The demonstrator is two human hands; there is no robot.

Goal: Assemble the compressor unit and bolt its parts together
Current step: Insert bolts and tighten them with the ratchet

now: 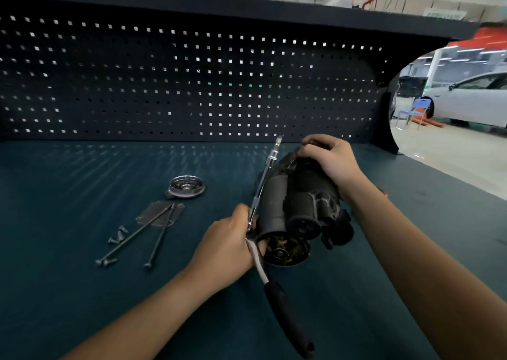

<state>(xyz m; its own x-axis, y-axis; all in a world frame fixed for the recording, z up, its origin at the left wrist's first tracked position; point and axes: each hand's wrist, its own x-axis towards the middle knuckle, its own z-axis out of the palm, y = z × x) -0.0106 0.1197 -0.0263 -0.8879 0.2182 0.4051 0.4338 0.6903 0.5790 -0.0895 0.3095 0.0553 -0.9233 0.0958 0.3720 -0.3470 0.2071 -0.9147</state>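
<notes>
The ratchet's black handle [290,324] hangs nearest me, below my left hand [227,247], which grips its head where the long extension [263,184] runs up the side of the compressor body [299,209]. My right hand [332,165] curls over the body's far end, holding it tilted on the counter [82,181]. I judge the job far from done: the body's near end gapes open. Left of my left hand the round cover [186,187], flat plate [160,213], two long bolts [137,239] and short screws [118,235] lie loose, unfitted.
</notes>
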